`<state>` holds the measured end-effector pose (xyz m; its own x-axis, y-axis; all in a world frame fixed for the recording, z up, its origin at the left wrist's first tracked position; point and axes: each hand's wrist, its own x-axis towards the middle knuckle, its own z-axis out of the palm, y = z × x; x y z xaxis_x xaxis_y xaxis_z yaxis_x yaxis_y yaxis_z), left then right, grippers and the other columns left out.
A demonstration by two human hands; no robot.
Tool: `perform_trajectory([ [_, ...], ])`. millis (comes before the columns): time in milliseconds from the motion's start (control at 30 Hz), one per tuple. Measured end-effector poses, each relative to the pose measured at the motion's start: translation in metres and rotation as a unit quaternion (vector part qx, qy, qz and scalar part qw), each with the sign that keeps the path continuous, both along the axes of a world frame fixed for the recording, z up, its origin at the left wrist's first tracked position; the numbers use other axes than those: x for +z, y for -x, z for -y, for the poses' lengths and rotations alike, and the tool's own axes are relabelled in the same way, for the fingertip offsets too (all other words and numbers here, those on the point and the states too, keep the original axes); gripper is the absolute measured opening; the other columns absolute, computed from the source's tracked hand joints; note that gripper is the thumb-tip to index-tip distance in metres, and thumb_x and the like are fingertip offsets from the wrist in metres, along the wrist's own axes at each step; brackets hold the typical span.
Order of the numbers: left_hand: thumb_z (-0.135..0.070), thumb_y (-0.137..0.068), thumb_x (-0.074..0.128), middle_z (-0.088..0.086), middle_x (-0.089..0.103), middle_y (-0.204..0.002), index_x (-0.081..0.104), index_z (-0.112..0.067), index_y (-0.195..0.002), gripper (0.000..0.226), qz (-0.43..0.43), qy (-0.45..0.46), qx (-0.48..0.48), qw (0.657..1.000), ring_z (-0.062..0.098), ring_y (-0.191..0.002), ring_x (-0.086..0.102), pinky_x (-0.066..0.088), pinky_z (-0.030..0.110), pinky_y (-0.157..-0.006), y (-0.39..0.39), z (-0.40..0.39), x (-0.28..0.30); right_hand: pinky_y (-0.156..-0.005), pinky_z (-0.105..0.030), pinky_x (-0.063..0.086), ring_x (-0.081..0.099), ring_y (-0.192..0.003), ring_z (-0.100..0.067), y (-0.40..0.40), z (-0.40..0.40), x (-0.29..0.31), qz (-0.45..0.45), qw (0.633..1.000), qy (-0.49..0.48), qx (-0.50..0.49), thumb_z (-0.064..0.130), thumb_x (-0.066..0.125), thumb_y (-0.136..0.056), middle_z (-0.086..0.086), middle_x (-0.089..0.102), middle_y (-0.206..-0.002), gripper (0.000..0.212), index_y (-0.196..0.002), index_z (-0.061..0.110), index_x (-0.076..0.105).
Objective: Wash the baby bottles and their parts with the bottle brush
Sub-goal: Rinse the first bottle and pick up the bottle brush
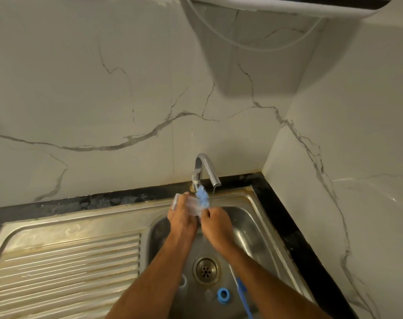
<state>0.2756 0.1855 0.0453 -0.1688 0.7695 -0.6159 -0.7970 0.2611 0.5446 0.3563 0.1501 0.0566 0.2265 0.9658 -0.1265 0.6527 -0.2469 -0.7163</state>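
My left hand (182, 218) grips a clear baby bottle (191, 204), which lies sideways over the sink bowl (251, 229) just under the tap. My right hand (215, 221) pinches a small brush whose blue bristle head (202, 198) sticks up at the bottle's right end. How far the brush reaches into the bottle I cannot tell. On the bowl's floor lie a blue screw ring (223, 295), a long blue handle (243, 298), a clear part (183, 280) beside my left forearm and another small clear piece (209, 294).
A chrome tap (205, 166) stands behind the bowl, with a thin trickle at its spout. The drain (205, 269) sits mid-bowl. A ribbed steel draining board (69, 268) spreads to the left. A black counter edge (288, 226) and marble walls close in behind and on the right.
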Motion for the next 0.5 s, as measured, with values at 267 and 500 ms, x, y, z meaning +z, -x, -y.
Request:
perform_trajectory([
  [267,-0.019,-0.085,0.077,0.021,0.062,-0.127,0.062,-0.009,-0.121,0.041,0.009,-0.013,-0.014,1.0,0.034,-0.111,0.066,0.06,0.047,-0.082,0.001,-0.006,0.003,-0.057,-0.031,0.044,0.052,-0.057,-0.013,-0.003,-0.001,0.01,-0.046,0.999,-0.008,-0.009,0.024,0.046,-0.102,-0.01,0.062,-0.067,0.034,-0.076,0.008,0.063],
  [500,-0.069,-0.08,0.059,0.017,0.059,-0.13,0.045,-0.008,-0.136,0.084,-0.02,-0.037,-0.104,0.994,0.034,-0.118,0.061,0.052,0.05,-0.1,0.034,-0.028,0.005,-0.055,-0.022,0.048,0.058,-0.056,-0.008,-0.044,0.041,0.001,-0.021,0.995,-0.033,0.094,0.032,0.051,-0.101,0.0,0.062,-0.063,0.033,-0.072,0.021,0.062],
])
